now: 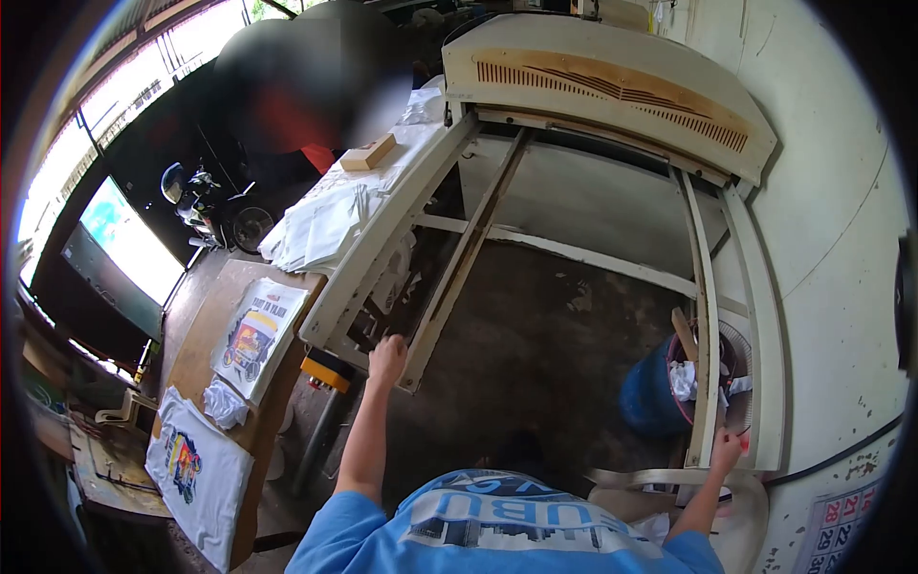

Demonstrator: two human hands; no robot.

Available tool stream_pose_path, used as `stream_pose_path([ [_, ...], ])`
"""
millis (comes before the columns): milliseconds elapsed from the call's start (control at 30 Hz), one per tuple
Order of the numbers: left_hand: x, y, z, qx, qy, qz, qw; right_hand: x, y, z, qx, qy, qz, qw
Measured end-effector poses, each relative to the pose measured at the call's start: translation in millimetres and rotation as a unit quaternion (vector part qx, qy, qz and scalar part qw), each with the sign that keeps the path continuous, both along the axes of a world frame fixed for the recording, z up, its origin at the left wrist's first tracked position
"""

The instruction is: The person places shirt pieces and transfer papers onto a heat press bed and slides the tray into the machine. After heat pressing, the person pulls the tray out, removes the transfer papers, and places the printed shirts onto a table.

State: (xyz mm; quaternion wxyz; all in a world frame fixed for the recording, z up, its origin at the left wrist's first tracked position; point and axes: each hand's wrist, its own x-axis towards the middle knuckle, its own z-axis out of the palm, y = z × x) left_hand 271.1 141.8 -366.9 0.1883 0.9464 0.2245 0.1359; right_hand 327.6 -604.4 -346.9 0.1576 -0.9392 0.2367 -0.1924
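My left hand is closed in a fist beside the near end of the left inner rail; nothing shows in it. Just left of that hand, a yellow-orange control box sits under the outer beam. At the right, my right hand is also closed, by the near end of the right inner rail. A small red spot shows beside it, and what its fingers hold, if anything, is hidden. Both rails run back to a large cream machine hood with rusty vents.
A wooden table at left bears printed white shirts. Behind it, a long table holds white cloths and a cardboard box. A blue drum stands under the right rail. A motorcycle and a blurred person are farther back.
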Motion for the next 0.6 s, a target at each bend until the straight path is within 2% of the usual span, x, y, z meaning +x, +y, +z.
stream_pose_path([
  [33,-0.9,-3.4,9.4,-0.016,0.215,0.068,0.974,1.3,0.0,0.3,-0.004,-0.007,-0.003,1.000],
  [67,-3.6,-10.6,18.9,-0.016,0.222,0.070,0.972,-1.3,-0.8,-0.3,-0.010,-0.012,-0.006,1.000],
  [133,-2.1,-25.4,32.4,-0.003,0.319,0.012,0.948,-0.3,-2.2,0.4,-0.011,-0.014,0.001,1.000],
  [467,-5.4,-23.2,24.0,0.036,0.282,0.003,0.959,-2.1,-3.3,-4.0,-0.025,0.000,0.004,1.000],
  [600,-4.4,-24.2,23.1,0.017,0.289,0.017,0.957,-3.6,-0.8,0.3,-0.033,0.009,0.008,0.999],
])
